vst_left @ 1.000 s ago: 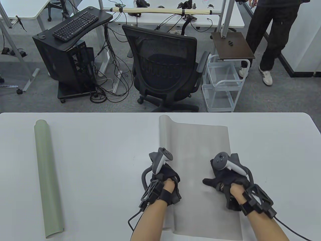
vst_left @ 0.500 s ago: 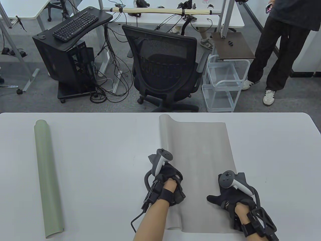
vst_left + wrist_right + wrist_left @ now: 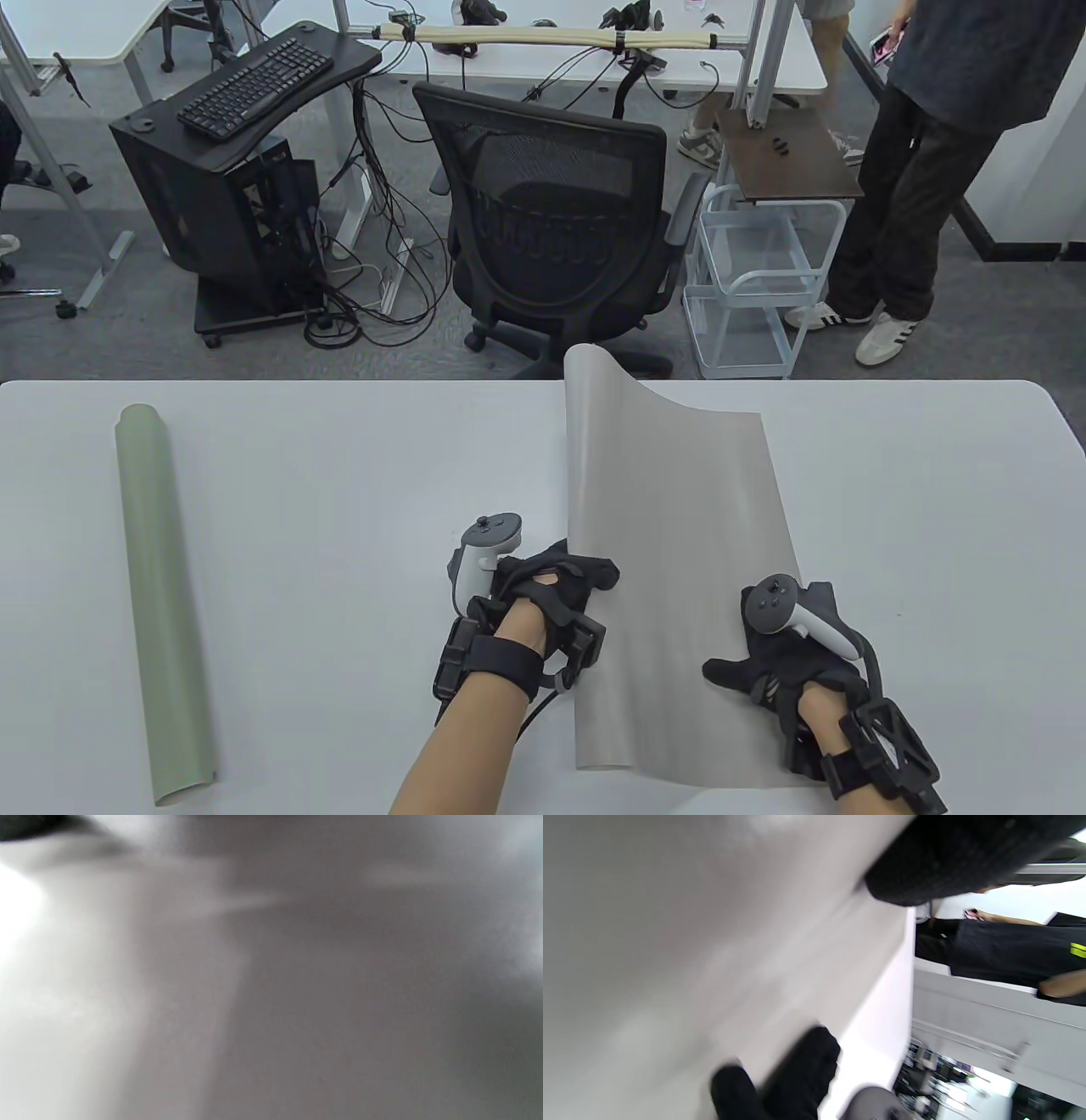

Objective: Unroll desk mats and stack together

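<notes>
A grey desk mat (image 3: 679, 526) lies mostly unrolled at the table's middle right. My left hand (image 3: 585, 576) grips its left edge and holds that edge lifted off the table, so the mat curves upward. In the left wrist view the mat (image 3: 683, 942) fills the frame between my gloved fingers (image 3: 797, 1069). My right hand (image 3: 768, 671) rests flat, palm down, on the mat's near right part. The right wrist view shows only blurred grey mat (image 3: 297, 1005). A green mat (image 3: 161, 594) lies rolled up at the table's left.
The white table (image 3: 339, 509) runs to its far edge just past the mat. Beyond it stand a black office chair (image 3: 551, 221), a white wire cart (image 3: 755, 280) and a person in black (image 3: 925, 153).
My left hand has turned and lifted the grey mat's curled left edge up off the table, opening the roll. My right hand slid nearer along the mat, then stayed put.
</notes>
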The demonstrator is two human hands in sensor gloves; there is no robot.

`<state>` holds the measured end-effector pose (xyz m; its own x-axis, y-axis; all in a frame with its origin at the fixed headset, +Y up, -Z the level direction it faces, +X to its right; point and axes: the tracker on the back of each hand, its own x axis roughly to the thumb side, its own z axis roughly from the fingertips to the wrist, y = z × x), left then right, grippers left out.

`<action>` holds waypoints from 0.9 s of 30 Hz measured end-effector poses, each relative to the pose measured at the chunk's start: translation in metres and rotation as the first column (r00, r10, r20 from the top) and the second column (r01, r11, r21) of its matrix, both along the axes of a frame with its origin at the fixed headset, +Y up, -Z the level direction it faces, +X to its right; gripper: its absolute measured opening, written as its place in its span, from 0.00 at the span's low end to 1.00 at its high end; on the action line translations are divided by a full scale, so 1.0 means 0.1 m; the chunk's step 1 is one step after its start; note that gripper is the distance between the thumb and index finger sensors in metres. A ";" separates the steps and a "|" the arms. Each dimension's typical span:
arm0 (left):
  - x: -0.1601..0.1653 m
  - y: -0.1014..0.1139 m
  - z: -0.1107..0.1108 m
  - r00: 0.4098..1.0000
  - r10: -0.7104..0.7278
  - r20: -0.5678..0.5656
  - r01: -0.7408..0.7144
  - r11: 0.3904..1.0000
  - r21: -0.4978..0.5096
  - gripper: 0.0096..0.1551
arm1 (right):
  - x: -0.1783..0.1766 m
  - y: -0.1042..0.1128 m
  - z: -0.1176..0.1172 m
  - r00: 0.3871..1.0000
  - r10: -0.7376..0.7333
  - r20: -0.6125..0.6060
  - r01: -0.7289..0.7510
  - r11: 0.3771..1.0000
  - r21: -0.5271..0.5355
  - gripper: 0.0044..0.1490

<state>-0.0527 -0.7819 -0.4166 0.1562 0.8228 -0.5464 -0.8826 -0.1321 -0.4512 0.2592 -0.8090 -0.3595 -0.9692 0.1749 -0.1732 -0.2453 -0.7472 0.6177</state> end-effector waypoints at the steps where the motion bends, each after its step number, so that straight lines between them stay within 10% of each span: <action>1: 0.01 -0.02 0.00 0.999 0.044 0.015 -0.044 0.999 0.005 0.33 | 0.00 0.00 0.00 1.000 0.000 0.000 0.000 1.000 0.000 0.67; 7: -0.01 -0.04 0.03 0.974 0.221 0.048 -0.225 0.968 0.113 0.53 | -0.01 0.01 0.00 1.000 0.005 0.003 -0.005 1.000 0.000 0.67; 27: -0.44 -0.14 -0.02 0.971 0.235 -0.044 -0.235 0.972 -0.010 0.39 | -0.02 0.01 0.01 1.000 0.010 0.011 -0.010 1.000 -0.005 0.67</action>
